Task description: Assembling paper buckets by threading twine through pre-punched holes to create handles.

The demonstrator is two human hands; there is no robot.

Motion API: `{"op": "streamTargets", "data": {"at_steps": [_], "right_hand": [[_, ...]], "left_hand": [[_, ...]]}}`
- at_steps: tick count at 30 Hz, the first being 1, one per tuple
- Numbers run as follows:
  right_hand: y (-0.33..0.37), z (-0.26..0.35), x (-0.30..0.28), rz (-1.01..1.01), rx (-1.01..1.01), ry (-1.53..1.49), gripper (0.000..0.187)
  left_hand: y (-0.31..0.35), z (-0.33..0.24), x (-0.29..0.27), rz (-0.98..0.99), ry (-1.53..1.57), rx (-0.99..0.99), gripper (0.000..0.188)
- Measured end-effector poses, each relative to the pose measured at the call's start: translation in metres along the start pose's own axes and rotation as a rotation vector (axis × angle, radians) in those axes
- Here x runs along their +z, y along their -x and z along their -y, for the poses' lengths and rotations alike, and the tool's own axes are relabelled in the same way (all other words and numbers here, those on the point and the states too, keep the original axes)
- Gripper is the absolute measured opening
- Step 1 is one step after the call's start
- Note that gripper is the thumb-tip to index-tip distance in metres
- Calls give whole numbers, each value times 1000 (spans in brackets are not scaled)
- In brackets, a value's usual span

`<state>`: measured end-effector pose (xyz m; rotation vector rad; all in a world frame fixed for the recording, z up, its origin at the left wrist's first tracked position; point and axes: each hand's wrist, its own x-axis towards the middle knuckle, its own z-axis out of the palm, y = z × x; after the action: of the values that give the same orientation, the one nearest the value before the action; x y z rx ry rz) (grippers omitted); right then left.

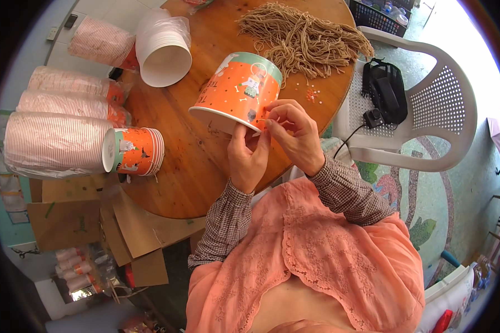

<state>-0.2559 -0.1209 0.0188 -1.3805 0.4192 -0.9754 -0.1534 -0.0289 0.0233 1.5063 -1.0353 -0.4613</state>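
Note:
A large orange paper tub (236, 89) with a green band and printed cartoon animals lies tilted over the round wooden table, its white rim toward me. My left hand (249, 155) is closed on that rim, fingers partly hidden inside the tub. At the rim's right end, my right hand (294, 130) pinches with thumb and fingertips close against the orange wall. Whatever sits between those fingertips is too small to make out. Beyond the tub lies a heap of tan cords (305, 39). Small reddish and white bits (312, 95) are scattered on the wood near my right hand.
Wrapped stacks of paper tubs (58, 141) line the table's left edge, with a short unwrapped stack (139, 151) beside them. White tubs (164, 58) stand farther back. A plastic chair (439, 105) at right carries a black bag (384, 91). Cardboard boxes (133, 222) sit below left.

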Motion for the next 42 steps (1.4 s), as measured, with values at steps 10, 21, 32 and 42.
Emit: {"op": "streamTargets", "data": {"at_steps": [10, 21, 32, 42], "right_hand": [[0, 1, -1, 20, -56, 78, 9], [-2, 0, 0, 49, -279, 373, 13], [4, 46, 5, 238, 155, 198, 15], [-4, 49, 24, 469, -412, 623, 24]], "left_hand": [[1, -4, -3, 16, 1, 15, 41], [7, -5, -9, -29, 118, -50, 21], [-6, -7, -14, -225, 113, -77, 16], [22, 2, -27, -72, 187, -83, 11]]}}
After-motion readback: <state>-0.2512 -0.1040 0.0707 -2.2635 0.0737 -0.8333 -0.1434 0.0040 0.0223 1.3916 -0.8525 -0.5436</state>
